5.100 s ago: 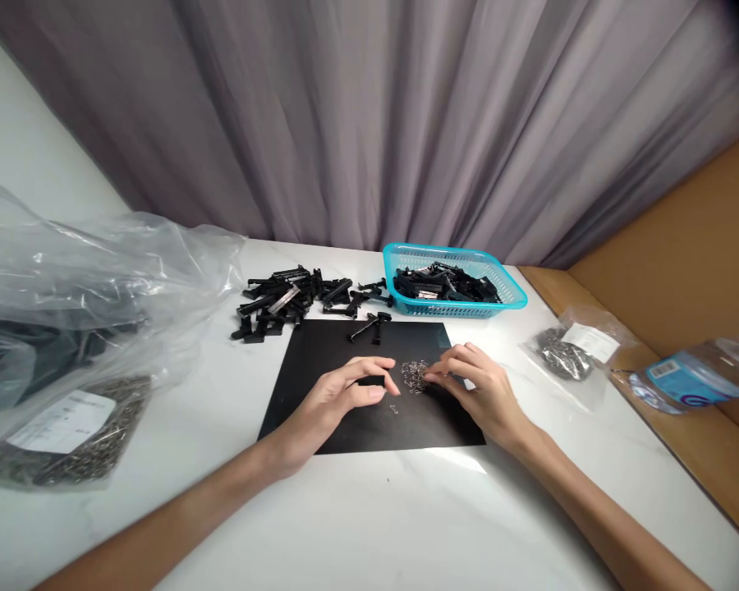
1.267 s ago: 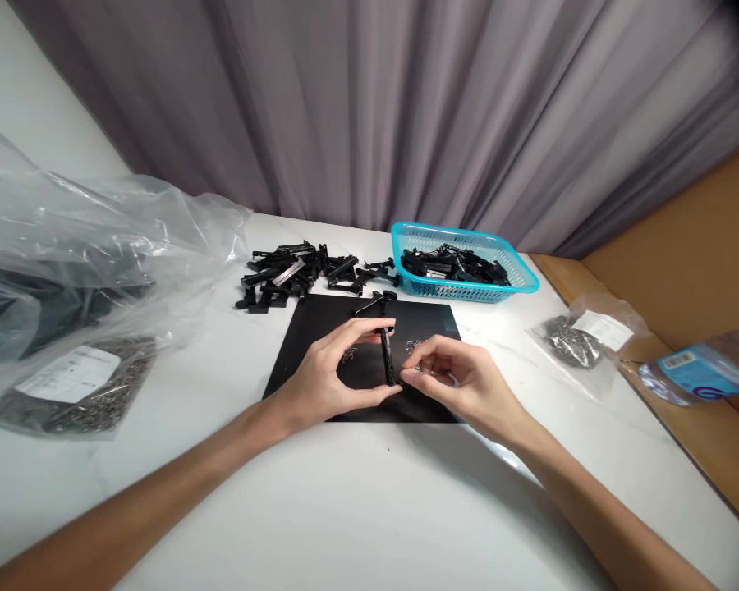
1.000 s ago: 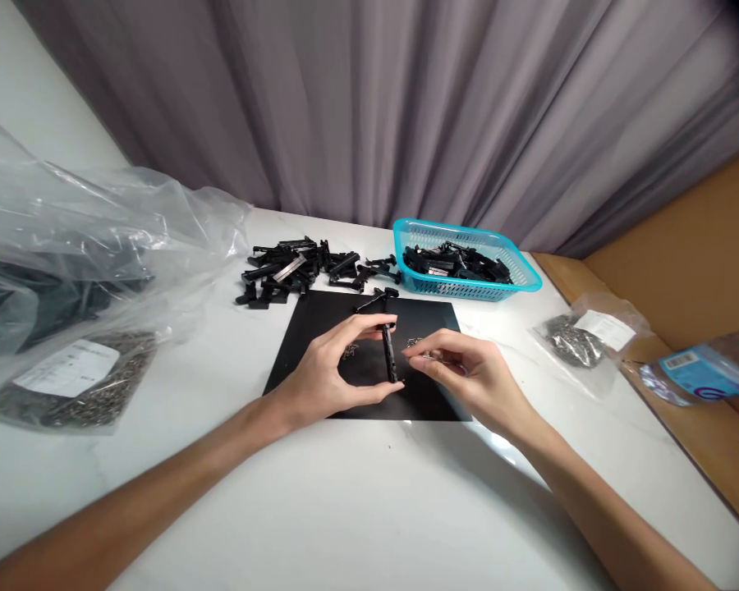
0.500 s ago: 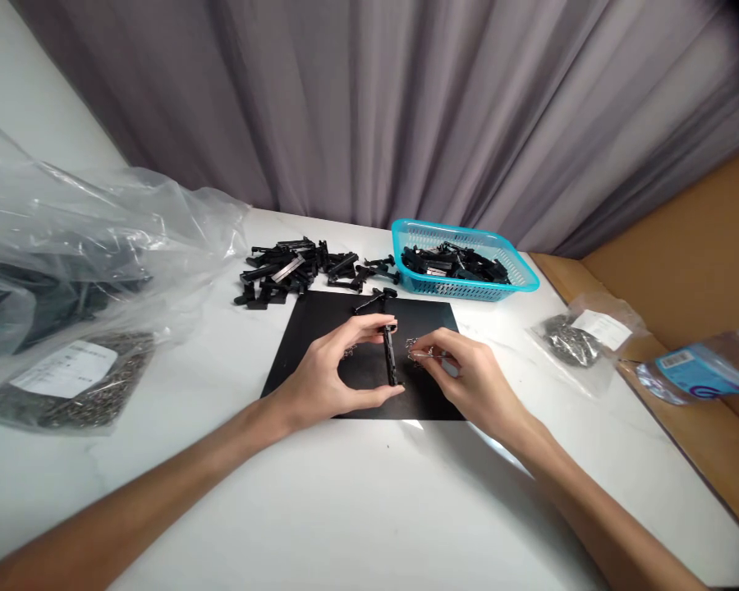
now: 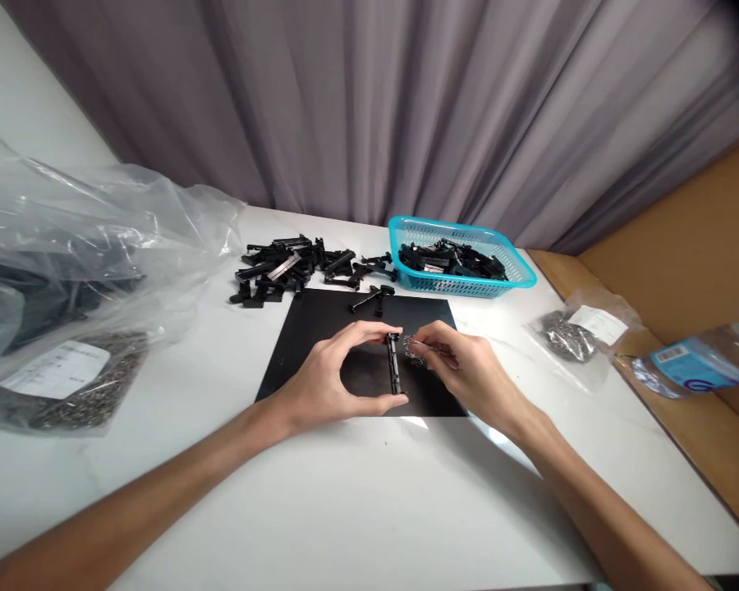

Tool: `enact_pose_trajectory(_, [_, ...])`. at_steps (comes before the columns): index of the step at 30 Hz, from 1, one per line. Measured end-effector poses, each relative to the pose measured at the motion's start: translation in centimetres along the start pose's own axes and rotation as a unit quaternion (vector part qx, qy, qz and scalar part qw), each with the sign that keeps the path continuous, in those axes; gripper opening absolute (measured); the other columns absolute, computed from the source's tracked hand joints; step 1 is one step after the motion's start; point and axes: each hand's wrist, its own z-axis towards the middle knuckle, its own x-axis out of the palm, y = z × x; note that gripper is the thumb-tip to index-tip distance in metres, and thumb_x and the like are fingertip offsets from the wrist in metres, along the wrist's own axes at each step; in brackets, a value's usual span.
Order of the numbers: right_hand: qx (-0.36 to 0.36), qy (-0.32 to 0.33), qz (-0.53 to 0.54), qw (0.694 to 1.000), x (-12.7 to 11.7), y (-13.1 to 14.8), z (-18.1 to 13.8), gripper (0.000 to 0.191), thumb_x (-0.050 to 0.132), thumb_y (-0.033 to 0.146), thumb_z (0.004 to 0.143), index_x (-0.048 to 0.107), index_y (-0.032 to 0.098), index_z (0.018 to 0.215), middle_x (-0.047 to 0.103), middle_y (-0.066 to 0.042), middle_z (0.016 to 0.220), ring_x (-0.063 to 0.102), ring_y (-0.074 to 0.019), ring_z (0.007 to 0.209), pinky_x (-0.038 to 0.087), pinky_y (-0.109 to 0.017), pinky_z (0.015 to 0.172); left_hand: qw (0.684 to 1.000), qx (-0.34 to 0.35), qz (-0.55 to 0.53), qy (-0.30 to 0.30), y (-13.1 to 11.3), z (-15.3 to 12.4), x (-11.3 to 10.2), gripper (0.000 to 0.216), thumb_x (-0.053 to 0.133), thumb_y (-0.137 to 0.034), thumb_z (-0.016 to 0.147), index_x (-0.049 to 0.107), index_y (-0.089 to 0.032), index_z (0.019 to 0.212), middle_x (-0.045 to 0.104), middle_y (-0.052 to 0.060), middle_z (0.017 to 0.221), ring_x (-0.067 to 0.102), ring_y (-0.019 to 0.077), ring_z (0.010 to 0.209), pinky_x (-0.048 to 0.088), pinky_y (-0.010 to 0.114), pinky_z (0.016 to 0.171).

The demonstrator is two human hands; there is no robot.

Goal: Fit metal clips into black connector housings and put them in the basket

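Note:
My left hand [image 5: 332, 379] pinches a slim black plastic part [image 5: 395, 365] upright between thumb and forefinger, over a black mat [image 5: 314, 345]. My right hand [image 5: 468, 373] sits just right of it, fingertips pinched at a small heap of tiny metal springs [image 5: 414, 351] on the mat; what the fingers hold is too small to make out. Two loose black parts [image 5: 373, 299] lie at the mat's far edge.
A pile of black parts [image 5: 296, 267] lies behind the mat, beside a turquoise basket [image 5: 468, 283] of more. A large clear plastic bag [image 5: 67, 254] and a labelled bag of metal bits [image 5: 55, 382] sit left. A small bag of springs [image 5: 570, 332], a water bottle [image 5: 690, 365] and cardboard [image 5: 695, 246] stand right.
Since five seconds ago my left hand has stood the black part upright. In the last second my right hand slid from beside the part back to the spring heap.

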Motion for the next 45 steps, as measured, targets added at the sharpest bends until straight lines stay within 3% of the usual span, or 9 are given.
enact_pose_trajectory(6, [-0.061, -0.058, 0.046, 0.995, -0.4, 0.9, 0.3, 0.010, 0.063, 0.023, 0.099, 0.073, 0.025, 0.097, 0.075, -0.006, 0.105, 0.068, -0.0209, 0.094, 0.055, -0.033, 0.076, 1.000, -0.011, 0.025, -0.004, 0.2, 0.3, 0.1, 0.068, 0.093, -0.040, 0.068, 0.064, -0.023, 0.127, 0.071, 0.007, 0.119, 0.070, 0.0242, 0.106, 0.060, 0.041, 0.100])
enact_pose_trajectory(9, [-0.035, -0.081, 0.075, 0.993, -0.1, 0.9, 0.4, 0.008, 0.068, 0.024, 0.096, 0.075, 0.024, 0.092, 0.074, -0.005, 0.095, 0.066, -0.0193, 0.081, 0.051, -0.031, 0.065, 0.999, -0.016, 0.030, -0.002, 0.4, 0.5, 0.1, 0.065, 0.093, -0.042, 0.069, 0.065, -0.024, 0.125, 0.070, 0.006, 0.117, 0.069, 0.0241, 0.106, 0.059, 0.041, 0.099])
enact_pose_trajectory(12, [0.004, -0.082, 0.123, 0.989, 0.4, 0.6, 0.6, 0.006, 0.071, 0.027, 0.093, 0.076, 0.022, 0.092, 0.075, -0.004, 0.092, 0.065, -0.0182, 0.078, 0.050, -0.031, 0.066, 0.999, -0.030, 0.034, 0.001, 0.3, 0.5, 0.1, 0.064, 0.093, -0.040, 0.069, 0.065, -0.024, 0.124, 0.070, 0.006, 0.115, 0.069, 0.0240, 0.105, 0.059, 0.040, 0.098])
enact_pose_trajectory(16, [0.036, -0.084, 0.187, 0.978, 1.2, 0.5, 1.0, 0.009, 0.072, 0.029, 0.093, 0.076, 0.022, 0.093, 0.077, -0.004, 0.095, 0.069, -0.0190, 0.083, 0.052, -0.031, 0.072, 0.999, -0.029, 0.037, 0.001, 0.3, 0.5, 0.1, 0.063, 0.093, -0.041, 0.069, 0.066, -0.023, 0.123, 0.070, 0.006, 0.115, 0.069, 0.0243, 0.106, 0.059, 0.040, 0.097])
enact_pose_trajectory(20, [0.004, -0.096, 0.220, 0.971, 2.1, 0.6, 1.5, 0.008, 0.073, 0.029, 0.092, 0.076, 0.022, 0.092, 0.076, -0.006, 0.105, 0.069, -0.0220, 0.098, 0.053, -0.032, 0.075, 0.999, -0.023, 0.044, -0.009, 0.5, 0.5, 0.2, 0.061, 0.092, -0.042, 0.069, 0.065, -0.021, 0.120, 0.070, 0.007, 0.117, 0.069, 0.0237, 0.106, 0.059, 0.039, 0.098])
enact_pose_trajectory(32, [-0.007, -0.121, 0.163, 0.979, 3.4, 0.4, 1.7, 0.008, 0.070, 0.028, 0.095, 0.074, 0.023, 0.090, 0.071, -0.005, 0.097, 0.064, -0.0188, 0.084, 0.049, -0.032, 0.066, 0.998, -0.023, 0.051, -0.017, 0.5, 0.3, 0.2, 0.057, 0.092, -0.042, 0.070, 0.064, -0.021, 0.116, 0.070, 0.006, 0.112, 0.069, 0.0236, 0.103, 0.059, 0.038, 0.095])
enact_pose_trajectory(40, [-0.077, -0.137, 0.085, 0.984, 4.3, 0.6, 1.2, 0.010, 0.062, 0.019, 0.099, 0.070, 0.024, 0.096, 0.067, -0.006, 0.099, 0.065, -0.0186, 0.085, 0.051, -0.032, 0.063, 0.999, -0.022, 0.043, -0.008, 0.8, -0.1, 0.1, 0.057, 0.090, -0.042, 0.073, 0.062, -0.021, 0.118, 0.069, 0.007, 0.116, 0.069, 0.0252, 0.108, 0.058, 0.039, 0.098])
enact_pose_trajectory(45, [-0.057, -0.147, 0.046, 0.986, 4.5, 0.5, 1.1, 0.006, 0.062, 0.022, 0.099, 0.068, 0.024, 0.099, 0.067, -0.006, 0.099, 0.060, -0.0165, 0.073, 0.051, -0.033, 0.060, 0.999, -0.030, 0.040, -0.002, 0.9, -0.4, 0.1, 0.060, 0.089, -0.039, 0.075, 0.059, -0.023, 0.125, 0.067, 0.006, 0.120, 0.067, 0.0244, 0.112, 0.058, 0.038, 0.099])
